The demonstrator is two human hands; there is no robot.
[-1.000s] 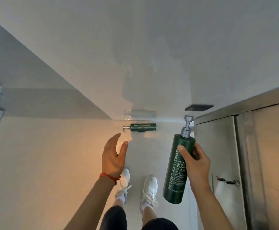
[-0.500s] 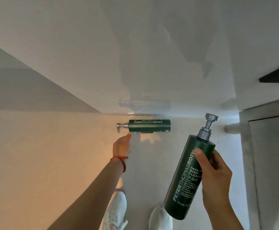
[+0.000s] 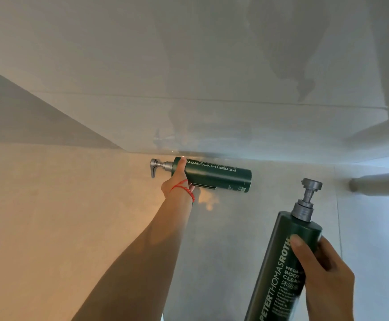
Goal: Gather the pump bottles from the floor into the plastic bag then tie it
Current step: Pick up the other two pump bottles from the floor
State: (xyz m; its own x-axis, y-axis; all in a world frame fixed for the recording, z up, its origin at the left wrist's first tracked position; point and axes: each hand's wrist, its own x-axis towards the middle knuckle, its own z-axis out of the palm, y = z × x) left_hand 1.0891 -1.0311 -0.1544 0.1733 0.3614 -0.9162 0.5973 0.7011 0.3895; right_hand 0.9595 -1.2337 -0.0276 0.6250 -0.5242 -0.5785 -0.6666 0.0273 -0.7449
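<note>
A dark green pump bottle (image 3: 214, 174) with a grey pump head lies on its side on the floor, against the base of the wall, pump pointing left. My left hand (image 3: 177, 181), a red string at the wrist, is closed around its neck end. A second green pump bottle (image 3: 281, 269) with white lettering is held upright and tilted at lower right, with my right hand (image 3: 323, 272) wrapped around its body. No plastic bag is in view.
Glossy grey wall (image 3: 188, 77) rises just behind the lying bottle. Pale tiled floor (image 3: 61, 216) spreads to the left. A metal leg and pipe (image 3: 374, 184) stand at the right edge.
My left hand reached forward and closed on the lying bottle's neck end. The view moved closer to the floor; my shoes dropped out of sight. The right hand kept its bottle.
</note>
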